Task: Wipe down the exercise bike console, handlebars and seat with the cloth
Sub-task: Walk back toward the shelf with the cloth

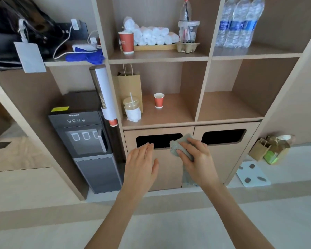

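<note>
Head cam: I see my R hand [196, 159] at 5 o'clock, fingers curled round the grey cloth [177, 145], in front of a bin slot [158, 140]. L hand [142, 164] at 7 o'clock, fingers straight, together, holding nothing.

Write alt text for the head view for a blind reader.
The right hand grips a grey cloth; the left hand, fingers straight, holds nothing, both before a wooden shelf unit beside a water dispenser. No exercise bike shows.
</note>
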### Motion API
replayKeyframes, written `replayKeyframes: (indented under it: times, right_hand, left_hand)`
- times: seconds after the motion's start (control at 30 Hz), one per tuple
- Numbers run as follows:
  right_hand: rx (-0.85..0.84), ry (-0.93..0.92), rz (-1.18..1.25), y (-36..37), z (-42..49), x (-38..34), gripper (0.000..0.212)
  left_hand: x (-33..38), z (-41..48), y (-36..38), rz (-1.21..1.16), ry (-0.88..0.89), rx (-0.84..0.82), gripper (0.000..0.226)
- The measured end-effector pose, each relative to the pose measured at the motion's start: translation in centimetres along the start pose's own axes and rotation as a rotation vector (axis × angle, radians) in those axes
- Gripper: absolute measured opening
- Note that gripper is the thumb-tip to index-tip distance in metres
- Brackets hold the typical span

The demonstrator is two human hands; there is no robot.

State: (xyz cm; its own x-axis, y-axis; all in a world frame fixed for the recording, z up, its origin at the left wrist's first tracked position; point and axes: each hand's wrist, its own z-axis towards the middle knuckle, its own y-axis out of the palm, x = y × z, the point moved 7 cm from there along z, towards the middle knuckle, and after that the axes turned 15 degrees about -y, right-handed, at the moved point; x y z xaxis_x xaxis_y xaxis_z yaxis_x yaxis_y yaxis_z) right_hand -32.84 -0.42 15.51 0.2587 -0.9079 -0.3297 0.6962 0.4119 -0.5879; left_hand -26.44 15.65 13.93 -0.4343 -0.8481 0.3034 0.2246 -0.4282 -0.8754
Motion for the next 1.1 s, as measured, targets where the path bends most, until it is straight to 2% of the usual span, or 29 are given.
replayKeyframes:
  times: [0.47,0.67,1.1]
  right_hand:
    - [-0.052,-0.022,0.019,14.8,13.4,15.9,0.023]
    - [-0.108,0.033,0.032,22.1,19.3,21.3,0.025]
    - [-0.334,0.103,0.033,34.2,21.6,29.2,0.025]
  left_hand:
    - [-2.9,21.0,11.9,-0.007,-0.006,0.104,0.038]
    - [-4.9,29.4,16.4,-0.003,-0.006,0.082,0.045]
    - [-6.9,36.1,23.7,0.030,-0.055,-0.009,0.045]
